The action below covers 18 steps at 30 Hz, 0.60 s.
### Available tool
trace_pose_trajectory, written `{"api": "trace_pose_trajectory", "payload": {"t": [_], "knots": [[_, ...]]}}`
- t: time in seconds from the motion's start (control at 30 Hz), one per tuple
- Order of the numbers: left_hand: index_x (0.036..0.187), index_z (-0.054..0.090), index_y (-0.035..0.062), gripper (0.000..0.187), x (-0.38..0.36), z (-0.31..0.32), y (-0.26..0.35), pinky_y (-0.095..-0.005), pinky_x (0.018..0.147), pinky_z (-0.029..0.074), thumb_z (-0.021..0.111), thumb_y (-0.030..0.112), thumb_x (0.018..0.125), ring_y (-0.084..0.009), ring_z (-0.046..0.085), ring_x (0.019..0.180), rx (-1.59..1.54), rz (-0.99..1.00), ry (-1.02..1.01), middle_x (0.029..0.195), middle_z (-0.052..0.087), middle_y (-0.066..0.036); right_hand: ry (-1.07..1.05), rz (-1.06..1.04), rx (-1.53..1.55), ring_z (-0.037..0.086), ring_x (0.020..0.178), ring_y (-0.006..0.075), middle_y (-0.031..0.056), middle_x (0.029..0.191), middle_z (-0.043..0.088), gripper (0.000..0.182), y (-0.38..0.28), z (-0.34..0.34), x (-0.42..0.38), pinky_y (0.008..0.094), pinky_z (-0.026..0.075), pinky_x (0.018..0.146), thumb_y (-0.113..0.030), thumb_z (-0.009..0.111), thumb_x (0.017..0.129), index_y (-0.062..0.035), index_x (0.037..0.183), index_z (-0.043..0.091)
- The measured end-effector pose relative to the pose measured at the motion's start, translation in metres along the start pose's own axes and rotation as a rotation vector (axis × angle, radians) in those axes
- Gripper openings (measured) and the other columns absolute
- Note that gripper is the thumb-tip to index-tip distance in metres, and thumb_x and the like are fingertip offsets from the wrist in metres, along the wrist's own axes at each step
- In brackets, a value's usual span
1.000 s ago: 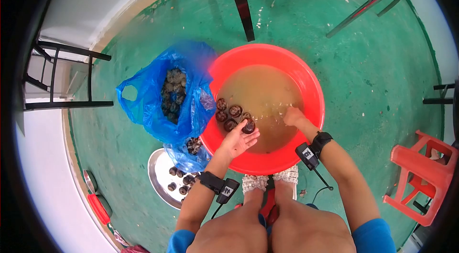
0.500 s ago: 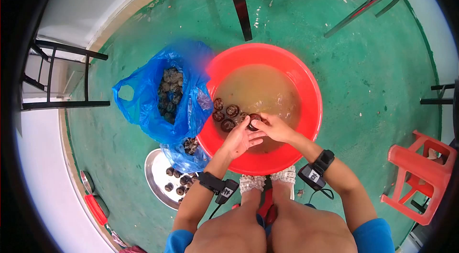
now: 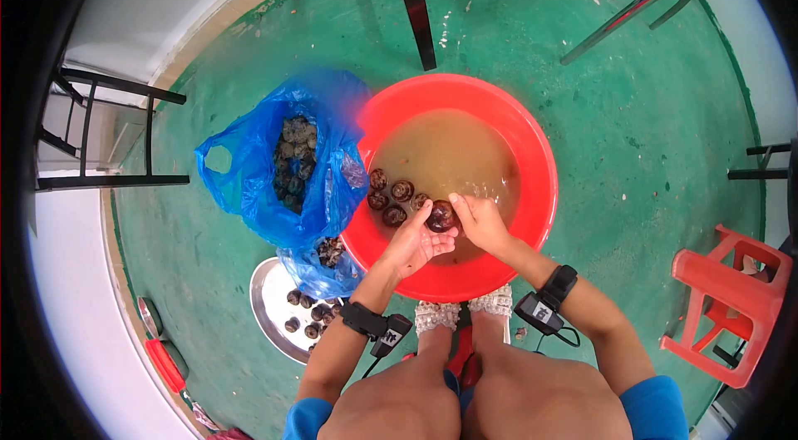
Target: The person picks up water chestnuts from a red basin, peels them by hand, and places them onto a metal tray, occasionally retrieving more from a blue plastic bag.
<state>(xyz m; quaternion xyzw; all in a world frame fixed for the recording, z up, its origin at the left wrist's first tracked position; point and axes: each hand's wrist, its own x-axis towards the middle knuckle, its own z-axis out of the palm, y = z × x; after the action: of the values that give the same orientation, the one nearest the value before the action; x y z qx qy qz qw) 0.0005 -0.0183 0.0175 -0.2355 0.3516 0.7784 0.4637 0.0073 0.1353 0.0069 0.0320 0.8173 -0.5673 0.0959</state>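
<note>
A shiny dark-brown water chestnut (image 3: 441,216) is held between my two hands, over the near part of the red basin (image 3: 542,178). My left hand (image 3: 411,247) lies palm up, its thumb against the chestnut's left side and its fingers beneath. From the right, the thumb and fingers of my right hand (image 3: 485,226) are closed on the same chestnut. Murky brown water (image 3: 453,145) partly fills the basin. Several more water chestnuts (image 3: 402,190) sit at its left side, just left of my hands.
A blue plastic bag (image 3: 241,190) of muddy chestnuts stands against the basin's left side. Below it are a smaller blue bag (image 3: 328,278) with scraps and a metal tray (image 3: 270,311) holding several chestnuts. A red stool (image 3: 731,307) is at right, a black table leg (image 3: 413,16) beyond the basin.
The water chestnut has turned in my hands and shows more of its face. My right hand has shifted slightly, thumb now upright at its right edge. The chestnuts in the basin look unmoved.
</note>
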Motion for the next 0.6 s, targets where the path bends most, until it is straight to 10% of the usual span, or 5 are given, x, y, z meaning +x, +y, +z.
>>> {"api": "trace_pose_trajectory", "payload": {"t": [0.2, 0.43, 0.47, 0.53, 0.6], "knots": [[0.104, 0.046, 0.0052, 0.031, -0.007, 0.008, 0.004, -0.0285, 0.069, 0.046, 0.046, 0.028, 0.083, -0.016, 0.055, 0.076, 0.075, 0.115, 0.025, 0.088, 0.054, -0.007, 0.248, 0.03, -0.121, 0.057, 0.065, 0.0291, 0.0191, 0.062, 0.054, 0.02, 0.024, -0.008, 0.013, 0.037, 0.045, 0.057, -0.02, 0.05, 0.077, -0.0011, 0.073, 0.056], [0.105, 0.043, 0.0049, 0.042, 0.019, -0.031, -0.018, -0.0241, 0.069, 0.043, 0.062, -0.001, 0.067, -0.0117, 0.051, 0.079, 0.531, 0.474, 0.23, 0.091, 0.051, -0.003, -0.637, 0.2, -0.974, 0.055, 0.086, 0.029, 0.0174, 0.097, 0.054, 0.025, 0.12, 0.001, 0.04, 0.0375, 0.047, 0.07, -0.016, 0.049, 0.078, -0.0036, 0.099, 0.052], [0.102, 0.042, 0.0049, 0.043, 0.025, -0.041, -0.022, -0.0238, 0.069, 0.043, 0.064, -0.001, 0.065, -0.0118, 0.051, 0.079, 0.705, 0.63, 0.313, 0.09, 0.052, -0.004, -0.923, -0.106, -0.93, 0.055, 0.084, 0.0302, 0.0165, 0.096, 0.054, 0.028, 0.129, 0.006, 0.044, 0.0374, 0.047, 0.069, -0.017, 0.049, 0.078, -0.0028, 0.102, 0.05], [0.1, 0.041, 0.0052, 0.044, 0.034, -0.062, -0.027, -0.0237, 0.068, 0.043, 0.066, 0.0, 0.064, -0.0117, 0.051, 0.078, 0.782, 0.601, 0.397, 0.088, 0.052, -0.004, -0.528, 0.931, 0.731, 0.056, 0.081, 0.0298, 0.0169, 0.096, 0.055, 0.021, 0.077, 0.011, 0.032, 0.035, 0.047, 0.07, -0.013, 0.051, 0.075, -0.0007, 0.091, 0.056], [0.099, 0.041, 0.0054, 0.046, 0.031, -0.068, -0.027, -0.0236, 0.068, 0.043, 0.067, 0.002, 0.062, -0.0116, 0.051, 0.078, 0.859, 0.561, 0.476, 0.086, 0.052, -0.004, -0.551, 0.798, 0.696, 0.057, 0.079, 0.0272, 0.016, 0.089, 0.057, 0.021, 0.021, 0.011, 0.023, 0.0335, 0.046, 0.068, -0.014, 0.052, 0.076, -0.0003, 0.091, 0.056]]}}
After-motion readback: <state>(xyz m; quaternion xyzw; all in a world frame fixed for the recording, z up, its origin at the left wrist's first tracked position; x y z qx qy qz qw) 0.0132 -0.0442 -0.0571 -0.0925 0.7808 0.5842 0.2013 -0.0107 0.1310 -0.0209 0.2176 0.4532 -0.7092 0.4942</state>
